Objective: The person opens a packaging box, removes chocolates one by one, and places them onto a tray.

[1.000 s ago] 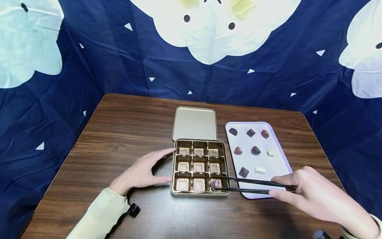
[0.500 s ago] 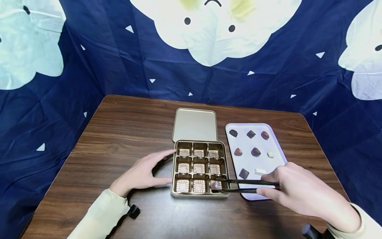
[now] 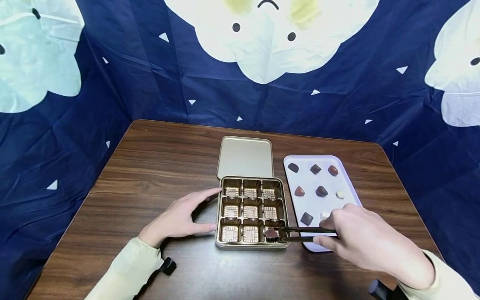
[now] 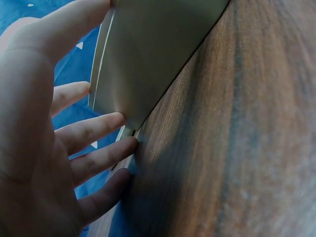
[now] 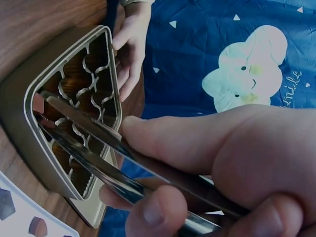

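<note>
A gold tin box point(image 3: 251, 246) has a divided insert with three rows of three compartments. My right hand point(image 3: 371, 243) holds black tongs point(image 3: 305, 229) between thumb and fingers. Their tips reach into the front right compartment, at a dark brown chocolate point(image 3: 272, 234). In the right wrist view the tongs point(image 5: 103, 133) look shiny, and the chocolate point(image 5: 38, 103) shows at their tips inside the box corner. My left hand point(image 3: 176, 218) is spread, with its fingertips at the box's left side. The left wrist view shows those fingers beside the smooth outer wall point(image 4: 148, 54).
To the right lies a lilac tray point(image 3: 354, 189) with several dark, brown and white chocolates. My right hand partly covers its front corner and a white piece point(image 3: 324, 215). Behind the box, the gold lid point(image 3: 245, 157) lies on the wooden table point(image 3: 157, 162). A blue curtain hangs behind.
My right hand has shifted left over the tray, carrying the tongs. The chocolate at their tips has turned and sits deeper in the front right compartment. My left hand has stayed in place.
</note>
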A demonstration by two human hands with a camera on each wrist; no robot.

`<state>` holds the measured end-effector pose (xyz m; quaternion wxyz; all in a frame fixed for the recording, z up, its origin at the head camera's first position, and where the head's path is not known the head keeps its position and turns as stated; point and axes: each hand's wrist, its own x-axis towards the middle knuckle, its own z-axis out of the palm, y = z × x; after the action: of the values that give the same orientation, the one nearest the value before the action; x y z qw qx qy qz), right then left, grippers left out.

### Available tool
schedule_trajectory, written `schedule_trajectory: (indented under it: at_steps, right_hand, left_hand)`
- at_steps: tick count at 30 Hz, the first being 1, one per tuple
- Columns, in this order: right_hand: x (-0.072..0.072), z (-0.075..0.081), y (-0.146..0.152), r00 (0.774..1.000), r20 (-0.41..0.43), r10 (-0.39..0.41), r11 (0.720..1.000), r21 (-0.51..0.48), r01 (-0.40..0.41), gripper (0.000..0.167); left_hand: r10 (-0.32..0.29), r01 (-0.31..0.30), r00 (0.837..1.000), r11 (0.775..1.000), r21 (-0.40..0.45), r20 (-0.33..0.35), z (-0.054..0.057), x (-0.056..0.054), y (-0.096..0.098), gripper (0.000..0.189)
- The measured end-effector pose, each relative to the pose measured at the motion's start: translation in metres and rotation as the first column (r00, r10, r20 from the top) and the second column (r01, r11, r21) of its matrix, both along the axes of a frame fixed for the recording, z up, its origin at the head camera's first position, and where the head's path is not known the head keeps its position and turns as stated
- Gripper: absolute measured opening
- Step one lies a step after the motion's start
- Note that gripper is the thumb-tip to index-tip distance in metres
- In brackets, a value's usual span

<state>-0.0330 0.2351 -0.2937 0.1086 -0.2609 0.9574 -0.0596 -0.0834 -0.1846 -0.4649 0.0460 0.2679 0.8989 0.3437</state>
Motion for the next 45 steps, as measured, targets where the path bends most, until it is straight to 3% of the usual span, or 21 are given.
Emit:
schedule_trajectory:
  at_steps: [5,16,20,25,34,45]
  right_hand:
    - [-0.001,-0.004,0.001,0.999,-0.034,0.014,1.000,-0.008,-0.015,0.021]
    - [-0.006,-0.006,0.007,1.000,0.015,0.008,0.999,-0.045,-0.008,0.016]
    - [-0.008,-0.009,0.014,0.999,0.020,0.026,0.994,-0.103,-0.024,0.017]
    - [-0.010,-0.013,0.024,0.997,0.029,0.071,0.979,-0.192,-0.064,0.018]
    - [-0.011,-0.023,0.044,0.992,0.087,0.090,0.935,-0.350,-0.055,0.015]
    - [-0.002,-0.032,0.070,0.995,0.097,0.036,0.901,-0.434,0.010,0.021]
  left_hand:
    - [0.002,-0.002,1.000,1.000,-0.004,0.009,0.000,0.000,0.000,0.097]
    - [0.003,-0.003,1.000,1.000,-0.008,0.001,0.001,-0.002,0.000,0.096]
    - [0.009,-0.009,1.000,1.000,-0.010,0.012,0.001,-0.002,0.000,0.096]
    - [0.012,-0.012,1.000,1.000,-0.009,0.013,0.000,-0.002,0.000,0.096]
    - [0.013,-0.013,1.000,1.000,-0.013,0.016,-0.002,-0.003,-0.001,0.095]
    - [0.015,-0.014,1.000,1.000,-0.014,0.016,-0.002,-0.002,0.000,0.095]
